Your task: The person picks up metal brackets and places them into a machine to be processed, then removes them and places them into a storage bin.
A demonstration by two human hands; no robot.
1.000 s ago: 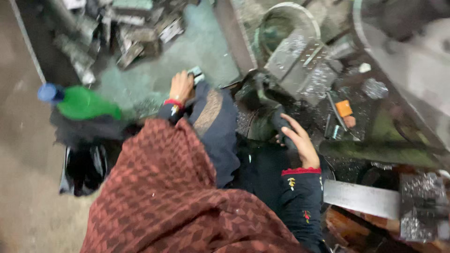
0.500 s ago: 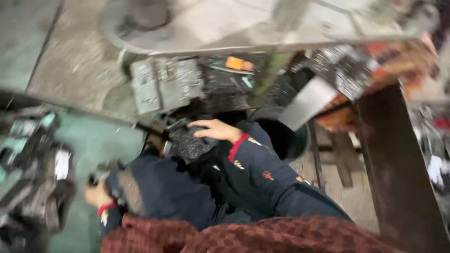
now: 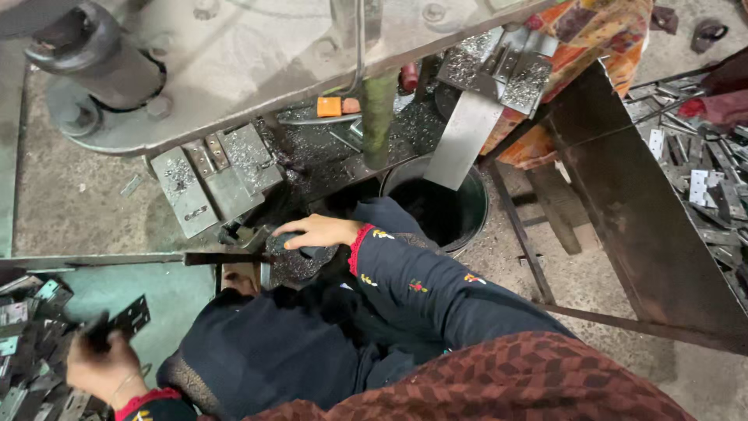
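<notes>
Hinge plate [image 3: 128,318] in left hand [image 3: 101,366]

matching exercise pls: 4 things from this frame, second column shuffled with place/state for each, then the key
Things
1. left hand
2. right hand
3. black bucket
4. orange block

Places or states
A. on the machine bed among metal shavings
B. holds a flat punched metal plate over the pile of plates
C. rests on a dark knob at the machine's edge
D. stands on the floor under a slanted metal chute

Pairs: 1-B, 2-C, 3-D, 4-A
</notes>
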